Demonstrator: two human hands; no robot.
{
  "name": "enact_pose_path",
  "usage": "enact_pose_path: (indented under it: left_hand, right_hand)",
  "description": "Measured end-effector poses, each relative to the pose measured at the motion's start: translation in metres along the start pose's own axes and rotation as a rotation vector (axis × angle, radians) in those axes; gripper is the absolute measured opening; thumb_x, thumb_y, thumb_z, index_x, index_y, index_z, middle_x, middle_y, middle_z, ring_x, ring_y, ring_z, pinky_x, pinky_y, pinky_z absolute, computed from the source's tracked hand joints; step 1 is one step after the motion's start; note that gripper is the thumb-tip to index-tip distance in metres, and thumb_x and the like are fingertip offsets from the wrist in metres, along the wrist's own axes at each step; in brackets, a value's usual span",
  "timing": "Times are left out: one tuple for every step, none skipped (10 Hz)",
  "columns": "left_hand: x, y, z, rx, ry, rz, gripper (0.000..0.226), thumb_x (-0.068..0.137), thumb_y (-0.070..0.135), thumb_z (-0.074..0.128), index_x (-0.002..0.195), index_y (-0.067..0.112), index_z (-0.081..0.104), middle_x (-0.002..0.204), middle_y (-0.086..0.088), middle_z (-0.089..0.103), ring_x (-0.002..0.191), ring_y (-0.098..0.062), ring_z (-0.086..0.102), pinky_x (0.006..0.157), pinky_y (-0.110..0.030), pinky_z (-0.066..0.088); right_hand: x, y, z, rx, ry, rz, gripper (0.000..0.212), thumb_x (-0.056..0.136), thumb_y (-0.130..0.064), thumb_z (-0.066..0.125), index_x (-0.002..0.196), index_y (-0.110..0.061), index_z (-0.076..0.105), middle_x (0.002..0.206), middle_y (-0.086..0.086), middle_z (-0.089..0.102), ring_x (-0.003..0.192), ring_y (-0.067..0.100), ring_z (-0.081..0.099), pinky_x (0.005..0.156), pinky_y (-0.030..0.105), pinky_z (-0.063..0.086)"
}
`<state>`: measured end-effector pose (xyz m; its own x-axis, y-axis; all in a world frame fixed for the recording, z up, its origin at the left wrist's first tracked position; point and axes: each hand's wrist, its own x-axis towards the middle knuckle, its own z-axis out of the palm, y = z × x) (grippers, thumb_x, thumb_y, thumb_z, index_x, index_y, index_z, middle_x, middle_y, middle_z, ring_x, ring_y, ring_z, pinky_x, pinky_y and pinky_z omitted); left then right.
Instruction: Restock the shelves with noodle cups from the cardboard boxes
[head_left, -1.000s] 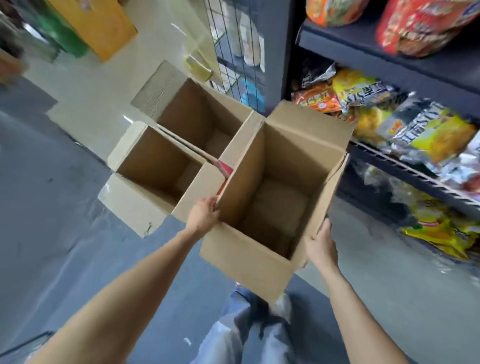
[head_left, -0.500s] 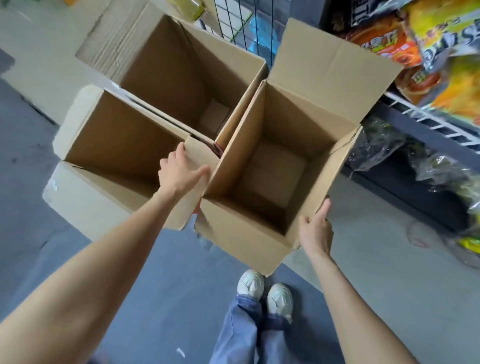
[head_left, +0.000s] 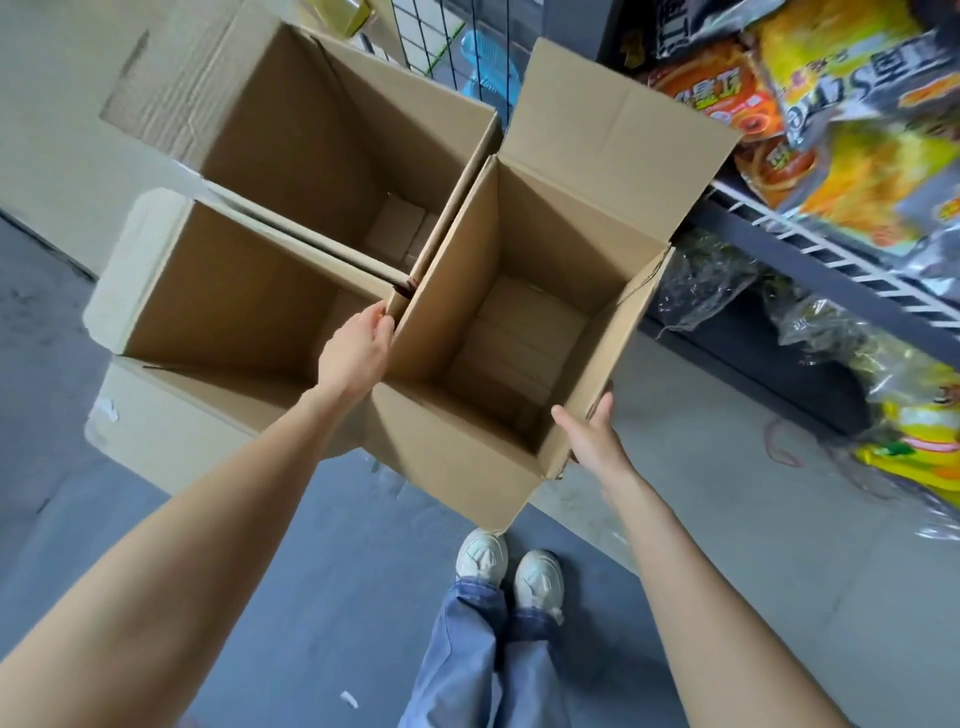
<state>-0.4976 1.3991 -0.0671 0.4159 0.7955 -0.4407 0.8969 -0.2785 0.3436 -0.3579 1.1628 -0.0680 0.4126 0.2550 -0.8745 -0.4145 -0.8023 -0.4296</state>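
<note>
Both hands held an open cardboard box at frame centre.
Left hand (head_left: 358, 353) pinched the rim of the held box (head_left: 457, 457) on its left wall; right hand (head_left: 592, 436) pressed the right wall, fingers straight and thumb spread. Its inside showed only bare cardboard. Two more open boxes, one (head_left: 218, 291) at left and one (head_left: 322, 130) at upper left, touched it, beside the snack shelf (head_left: 831, 260) at right.

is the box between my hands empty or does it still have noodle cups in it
Empty: the box between the left hand and right hand shows only bare cardboard floor.
</note>
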Motion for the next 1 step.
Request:
enact_pose_path:
  left_hand:
    - [-0.0144, 0.0139, -0.0161, 0.053, -0.036, 0.023, 0.046, 0.094, 0.024, 0.046, 0.139, 0.018, 0.045, 0.134, -0.011, 0.055, 0.121, -0.032, 0.051, 0.097, -0.041, 0.042]
  right_hand:
    - [-0.0159, 0.0016, -0.0077, -0.114, 0.093, 0.014, 0.072, 0.098, -0.030, 0.046, 0.153, -0.025, 0.000, 0.151, 0.014, 0.033, 0.132, 0.035, 0.038, 0.103, 0.040, 0.035]
